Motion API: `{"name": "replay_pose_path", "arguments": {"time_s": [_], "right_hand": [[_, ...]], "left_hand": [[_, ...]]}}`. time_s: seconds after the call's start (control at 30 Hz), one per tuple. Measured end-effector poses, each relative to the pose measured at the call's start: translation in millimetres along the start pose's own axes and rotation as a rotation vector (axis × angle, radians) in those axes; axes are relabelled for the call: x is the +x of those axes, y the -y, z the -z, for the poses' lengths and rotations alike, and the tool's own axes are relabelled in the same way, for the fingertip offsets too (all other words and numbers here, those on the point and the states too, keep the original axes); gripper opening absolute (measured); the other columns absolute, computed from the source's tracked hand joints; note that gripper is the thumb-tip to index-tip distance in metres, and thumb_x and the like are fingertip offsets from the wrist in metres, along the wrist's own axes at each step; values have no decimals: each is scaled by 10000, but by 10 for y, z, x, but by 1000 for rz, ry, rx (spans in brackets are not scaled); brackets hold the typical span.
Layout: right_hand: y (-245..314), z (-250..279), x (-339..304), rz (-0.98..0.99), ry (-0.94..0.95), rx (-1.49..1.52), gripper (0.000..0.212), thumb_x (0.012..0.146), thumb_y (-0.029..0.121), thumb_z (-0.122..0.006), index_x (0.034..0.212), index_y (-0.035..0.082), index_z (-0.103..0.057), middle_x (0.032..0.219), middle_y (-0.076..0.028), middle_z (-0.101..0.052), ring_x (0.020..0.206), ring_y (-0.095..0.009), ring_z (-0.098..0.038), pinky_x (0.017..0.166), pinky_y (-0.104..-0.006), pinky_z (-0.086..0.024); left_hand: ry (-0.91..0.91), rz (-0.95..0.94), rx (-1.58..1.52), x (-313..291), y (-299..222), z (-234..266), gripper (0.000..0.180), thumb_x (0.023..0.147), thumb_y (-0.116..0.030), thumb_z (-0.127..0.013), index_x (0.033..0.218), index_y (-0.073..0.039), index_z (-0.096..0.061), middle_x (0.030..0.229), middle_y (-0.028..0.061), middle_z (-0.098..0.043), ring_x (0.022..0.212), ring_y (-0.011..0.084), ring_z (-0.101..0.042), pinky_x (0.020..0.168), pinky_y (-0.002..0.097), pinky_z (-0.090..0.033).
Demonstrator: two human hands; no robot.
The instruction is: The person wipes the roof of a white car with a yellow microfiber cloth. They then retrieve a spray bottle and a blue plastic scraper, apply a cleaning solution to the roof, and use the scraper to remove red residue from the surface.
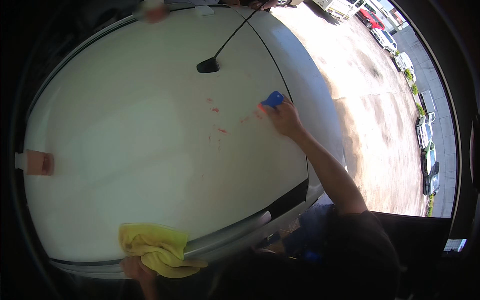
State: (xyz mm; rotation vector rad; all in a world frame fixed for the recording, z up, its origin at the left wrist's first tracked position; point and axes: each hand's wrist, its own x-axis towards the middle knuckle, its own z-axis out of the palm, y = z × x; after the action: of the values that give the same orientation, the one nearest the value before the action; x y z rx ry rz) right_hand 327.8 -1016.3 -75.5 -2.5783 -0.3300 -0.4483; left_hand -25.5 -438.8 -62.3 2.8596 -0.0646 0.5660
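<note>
A small blue plastic spreader [273,98] is pinched in my right hand [285,118], on the right part of a white car roof [135,115]. Red paste [261,108] shows along the spreader's lower edge. Left of that hand, several thin red smears [222,131] mark the paint. At the near edge of the roof, my left hand [136,269] is closed at the corner of a folded yellow cloth [157,242]. The cloth partly hides its fingers and hangs over the roof rail.
A black antenna [209,65] rises from the roof beyond the smears. An orange, white-capped container [40,163] lies at the far left. Something small and white [204,10] sits at the far edge. Outside on the right, sunlit ground [375,120] leads to parked cars [425,132].
</note>
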Motion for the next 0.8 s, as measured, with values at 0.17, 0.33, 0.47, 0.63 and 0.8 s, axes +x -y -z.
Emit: {"name": "replay_pose_path", "arguments": {"time_s": [0.17,0.33,0.47,0.63,0.8], "right_hand": [[187,-38,-33,-55,-29,87,298,939,296,-710,838,17,-684,890,-150,-621,892,-354,-621,810,-463,-504],[249,109,-86,-156,-71,20,288,943,277,-699,824,16,-679,889,-148,-631,891,-356,-615,797,-472,-500],[574,42,-60,-132,-13,-2,310,961,304,-684,826,24,-686,899,-140,-652,915,-332,-625,819,-471,-504],[991,-174,-233,-76,135,7,323,954,333,-698,837,32,-700,931,-117,-689,942,-308,-639,839,-461,-509],[680,-13,158,-281,60,190,270,914,302,-758,907,33,-734,866,-103,-703,754,-239,-656,686,-370,-500]], "left_hand": [[-16,25,31,-16,-33,-21,381,984,-297,-445,725,-47,-569,673,137,-527,633,344,-487,679,456,-362],[-14,37,1,-43,5,-49,357,969,-287,-465,719,-55,-570,673,139,-529,633,344,-485,678,454,-359],[-12,54,9,-45,9,-29,339,954,-278,-474,710,-60,-562,664,139,-523,631,342,-483,679,451,-357],[-26,56,7,-65,-8,-47,328,939,-254,-471,689,-57,-550,652,127,-517,621,333,-478,677,448,-355],[-56,41,-7,47,-68,11,292,908,-224,-487,671,-61,-541,634,111,-506,601,313,-465,665,436,-352]]}}
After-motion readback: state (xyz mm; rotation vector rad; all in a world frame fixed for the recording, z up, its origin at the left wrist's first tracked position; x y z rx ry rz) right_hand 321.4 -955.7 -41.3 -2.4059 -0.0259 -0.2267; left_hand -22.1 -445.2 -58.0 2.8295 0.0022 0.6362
